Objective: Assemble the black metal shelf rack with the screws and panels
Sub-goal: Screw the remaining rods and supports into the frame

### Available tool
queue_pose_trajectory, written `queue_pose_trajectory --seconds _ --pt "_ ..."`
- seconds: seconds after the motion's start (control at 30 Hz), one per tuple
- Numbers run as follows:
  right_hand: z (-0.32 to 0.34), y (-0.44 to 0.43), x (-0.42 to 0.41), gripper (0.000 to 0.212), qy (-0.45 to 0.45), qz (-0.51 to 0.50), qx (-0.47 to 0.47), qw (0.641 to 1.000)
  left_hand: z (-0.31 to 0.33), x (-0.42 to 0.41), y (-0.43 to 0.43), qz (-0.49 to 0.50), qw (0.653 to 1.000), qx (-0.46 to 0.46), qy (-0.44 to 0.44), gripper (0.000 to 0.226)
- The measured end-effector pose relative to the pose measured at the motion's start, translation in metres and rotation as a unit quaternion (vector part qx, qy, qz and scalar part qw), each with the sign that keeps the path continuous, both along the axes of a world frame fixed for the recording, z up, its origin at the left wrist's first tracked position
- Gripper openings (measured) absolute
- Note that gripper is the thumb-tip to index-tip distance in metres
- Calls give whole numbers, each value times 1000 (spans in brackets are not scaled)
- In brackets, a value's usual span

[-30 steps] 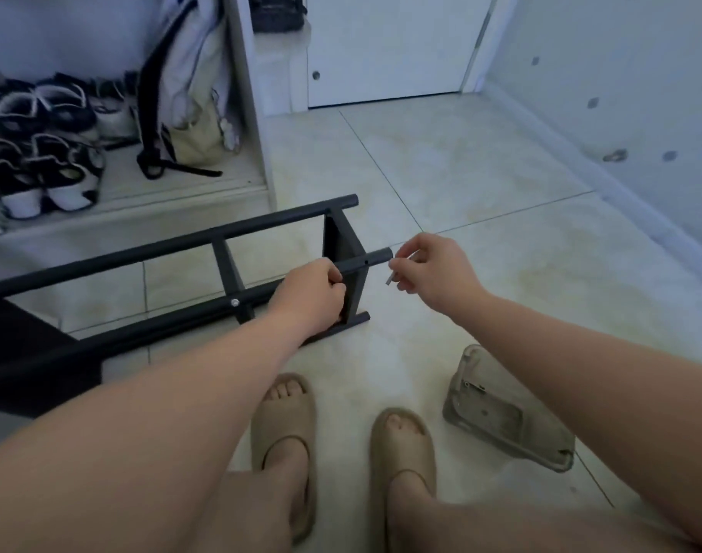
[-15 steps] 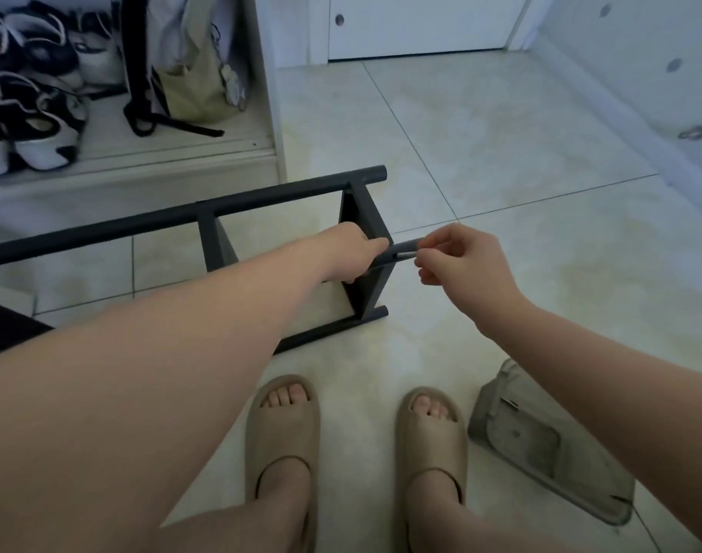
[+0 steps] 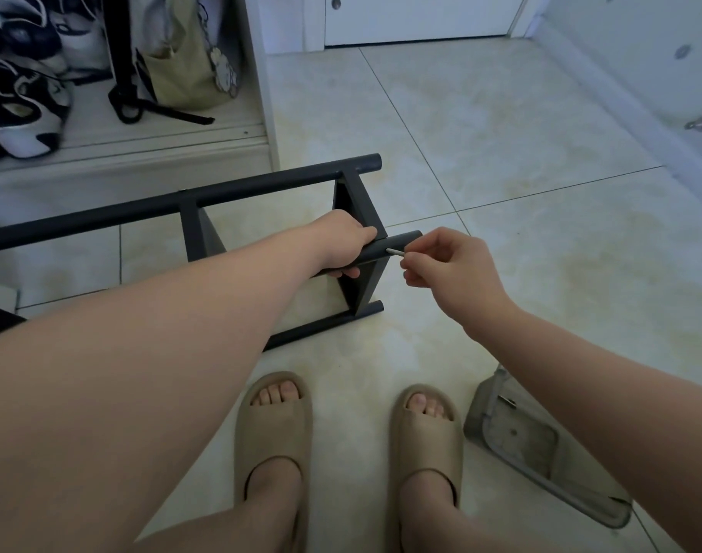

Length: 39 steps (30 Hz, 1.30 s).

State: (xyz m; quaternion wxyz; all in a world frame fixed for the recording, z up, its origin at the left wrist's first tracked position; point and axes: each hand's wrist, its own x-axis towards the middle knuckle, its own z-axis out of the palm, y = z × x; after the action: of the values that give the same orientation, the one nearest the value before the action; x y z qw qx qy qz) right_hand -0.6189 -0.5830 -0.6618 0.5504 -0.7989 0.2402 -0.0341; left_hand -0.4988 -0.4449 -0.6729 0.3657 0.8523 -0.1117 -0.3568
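The black shelf rack (image 3: 261, 190) lies on its side on the tiled floor (image 3: 501, 121), in front of the person's feet, its long tubes running off to the left edge of the view. The left grip (image 3: 341, 246) is clenched round the nearer upper tube (image 3: 401, 242), just beside the flat end crosspiece (image 3: 355, 211), with the fingers curled under the tube. The right grip (image 3: 457, 269) pinches a slim silver metal piece (image 3: 395, 252) between thumb and fingertips; its far tip touches the side of that tube near the open end. Whether it is a screw or a small key cannot be told.

Both feet wear beige slippers (image 3: 275, 429) and stand close to the lowest tube. To the right of them a clear plastic container (image 3: 541, 449) rests tilted on the floor, partly hidden by the right forearm. At upper left a white low shelf (image 3: 141, 133) carries black-and-white sneakers (image 3: 22, 113) and an olive bag (image 3: 181, 69). A white door (image 3: 421, 18) closes the far end
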Motion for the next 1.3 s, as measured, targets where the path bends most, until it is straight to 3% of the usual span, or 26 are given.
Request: queue_pose_trajectory --seconds 0.2,0.43,1.03,1.3 --pt "-6 2 -1 20 8 29 -59 998 -1 3 1 15 1000 -1 25 40" --pt "-12 5 1 23 6 29 -64 998 -1 6 2 25 998 -7 56 42" --pt "-15 16 13 14 13 -57 63 996 0 3 1 31 998 -12 44 41" --pt "-15 18 21 16 33 -36 -6 999 -1 2 1 35 998 -6 55 41"
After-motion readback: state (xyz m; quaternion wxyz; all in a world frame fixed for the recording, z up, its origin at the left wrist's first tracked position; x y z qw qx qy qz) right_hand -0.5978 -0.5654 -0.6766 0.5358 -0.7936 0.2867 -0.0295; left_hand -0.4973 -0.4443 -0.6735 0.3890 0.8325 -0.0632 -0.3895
